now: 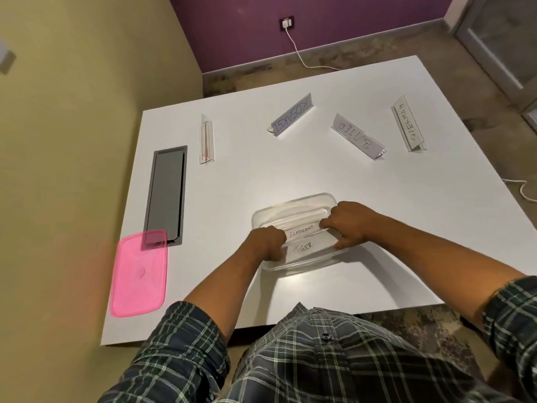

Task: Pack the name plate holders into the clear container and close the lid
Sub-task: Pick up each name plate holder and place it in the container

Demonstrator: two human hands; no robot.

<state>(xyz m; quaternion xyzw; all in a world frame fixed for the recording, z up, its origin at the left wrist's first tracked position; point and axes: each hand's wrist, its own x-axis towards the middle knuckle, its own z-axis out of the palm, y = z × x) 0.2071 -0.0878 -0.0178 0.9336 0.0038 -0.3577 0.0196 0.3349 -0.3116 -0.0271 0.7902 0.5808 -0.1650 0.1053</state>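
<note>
Clear, glossy plastic is what my fingers are working in on the head view: the clear container (293, 210), a shallow rounded-corner tub, is sitting on the smooth white table (377, 222) right under both hands. I am gripping the ELEPHANT holder (302, 230), a long transparent tent-shaped strip with a white paper insert, by its two ends. My left hand (266, 242) is curling its fingers round the left end, and my right hand (350, 225) is pinching the right end, knuckles up, over the tub's right rim. Just nearer to me than my fingertips, touching the first strip, the TIGER holder (305, 248) is lying flat inside the tub.

Well beyond my fingers, four more holders are standing apart on the table. Far out to the left of my left hand is an edge-on holder (207, 139) whose writing I cannot read. Straight ahead is the KOSAKSI holder (292, 116), angled. Beyond my right hand the BITTEO holder (359, 136) and the SUPERMAN holder (406, 123) are resting, the latter farthest right.

Left of my left wrist, the pink lid (139, 274), translucent and matte with rounded corners, is lying flat, overlapping the near end of a grey rectangular cable hatch (167, 193) set into the tabletop. My plaid sleeves (186, 338) are filling the bottom of the view.
</note>
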